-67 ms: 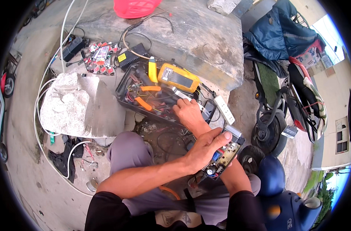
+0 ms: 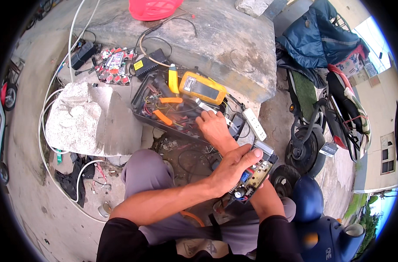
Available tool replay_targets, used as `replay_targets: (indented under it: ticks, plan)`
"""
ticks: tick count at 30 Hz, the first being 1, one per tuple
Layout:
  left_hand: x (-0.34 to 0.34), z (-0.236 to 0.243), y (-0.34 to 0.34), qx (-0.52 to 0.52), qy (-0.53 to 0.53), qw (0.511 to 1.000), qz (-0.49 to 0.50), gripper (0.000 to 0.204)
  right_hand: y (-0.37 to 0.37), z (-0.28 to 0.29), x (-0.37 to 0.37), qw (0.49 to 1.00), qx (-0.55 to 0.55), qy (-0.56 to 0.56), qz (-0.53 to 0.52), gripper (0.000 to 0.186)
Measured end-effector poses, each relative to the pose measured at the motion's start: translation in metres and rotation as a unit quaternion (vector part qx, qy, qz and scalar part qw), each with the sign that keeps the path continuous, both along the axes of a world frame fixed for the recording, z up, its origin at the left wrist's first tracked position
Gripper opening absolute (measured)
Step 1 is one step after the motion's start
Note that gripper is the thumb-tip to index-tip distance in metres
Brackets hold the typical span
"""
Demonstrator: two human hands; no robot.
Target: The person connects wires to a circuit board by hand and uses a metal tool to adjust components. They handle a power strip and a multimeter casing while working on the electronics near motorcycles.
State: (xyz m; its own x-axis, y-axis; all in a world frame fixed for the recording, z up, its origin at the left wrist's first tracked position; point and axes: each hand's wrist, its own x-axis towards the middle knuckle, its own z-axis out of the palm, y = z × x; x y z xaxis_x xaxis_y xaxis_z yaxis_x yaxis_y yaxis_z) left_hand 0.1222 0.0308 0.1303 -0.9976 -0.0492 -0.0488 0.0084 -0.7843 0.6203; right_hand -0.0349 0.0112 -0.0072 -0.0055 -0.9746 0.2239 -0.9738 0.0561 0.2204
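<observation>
The open electronic unit (image 2: 255, 172), a black boxy casing with its circuit board bared and studded with small blue, yellow and red parts, sits tilted over the person's right knee. The left hand (image 2: 231, 168) reaches across the body and clasps it from above, fingers curled over the grey upper edge and thumb pressed to the near side. The right hand (image 2: 213, 125), farther out, lies palm down in the black plastic tool tray (image 2: 181, 114); its fingers are bent over something inside, but whether they grip anything cannot be told.

The tray is shallow and rectangular, crowded with orange-handled pliers (image 2: 164, 117), a yellow-handled tool (image 2: 174, 81) and tangled thin wires. A yellow multimeter (image 2: 202, 88) with a grey face rests across its far rim. Just right of the tray lies a white power strip (image 2: 254, 124).

Behind is a rough grey concrete slab (image 2: 225, 43), with a red plastic basin (image 2: 153, 8) at its far end. To the left is a pale, crumbly broken block (image 2: 74, 122), ringed by white cable (image 2: 43, 131). A dark scooter (image 2: 312, 126) stands on the right.
</observation>
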Motion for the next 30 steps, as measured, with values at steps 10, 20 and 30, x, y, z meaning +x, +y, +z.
replay_targets:
  ticks: [10, 20, 30]
  plan:
    - [0.0, 0.01, -0.013, 0.001, -0.054, 0.998, 0.026, 0.069, -0.007, 0.005, -0.004, 0.994, -0.1, 0.04, 0.021, 0.01]
    - [-0.006, 0.004, -0.018, 0.035, -0.058, 0.997, 0.039, 0.066, 0.024, 0.074, -0.026, 0.863, -0.083, -0.497, -0.039, 0.026]
    - [-0.013, 0.011, -0.012, -0.091, -0.065, 0.986, 0.127, 0.058, 0.082, 0.099, -0.034, 0.457, -0.379, -0.781, -0.191, 0.025]
